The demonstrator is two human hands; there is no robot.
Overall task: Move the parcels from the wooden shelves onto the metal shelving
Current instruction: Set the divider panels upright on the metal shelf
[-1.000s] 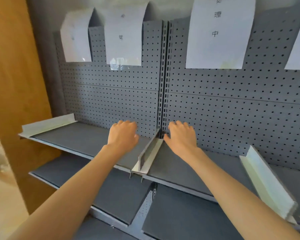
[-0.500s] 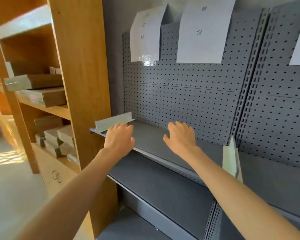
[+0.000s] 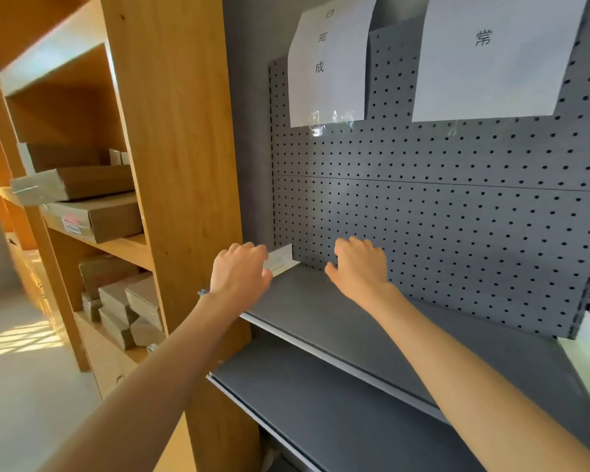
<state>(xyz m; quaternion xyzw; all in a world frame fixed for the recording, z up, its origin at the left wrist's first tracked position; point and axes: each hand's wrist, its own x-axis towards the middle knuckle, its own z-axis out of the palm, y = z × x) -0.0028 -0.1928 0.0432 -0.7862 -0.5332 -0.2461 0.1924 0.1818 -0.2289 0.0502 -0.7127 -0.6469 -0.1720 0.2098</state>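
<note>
Head view. Both bare arms reach forward over the upper grey shelf (image 3: pixel 321 311) of the metal shelving (image 3: pixel 457 206), palms down. The left hand (image 3: pixel 237 275) hovers at the shelf's left end, fingers loosely bent, its grip loose and holding nothing; its fingertips lie just in front of the pale end divider (image 3: pixel 281 258), contact not discernible. The right hand (image 3: pixel 360 267) hangs above the shelf near the perforated back panel, fingers relaxed and slightly curled, grip likewise holding nothing. The parcels lie on the wooden shelves (image 3: pixel 171 165) at left: two flat brown parcels (image 3: pixel 92 202) stacked on the middle board, a cluster of smaller parcels (image 3: pixel 126 308) on the board below. Two paper labels (image 3: pixel 327 63) hang on the panel above.
</note>
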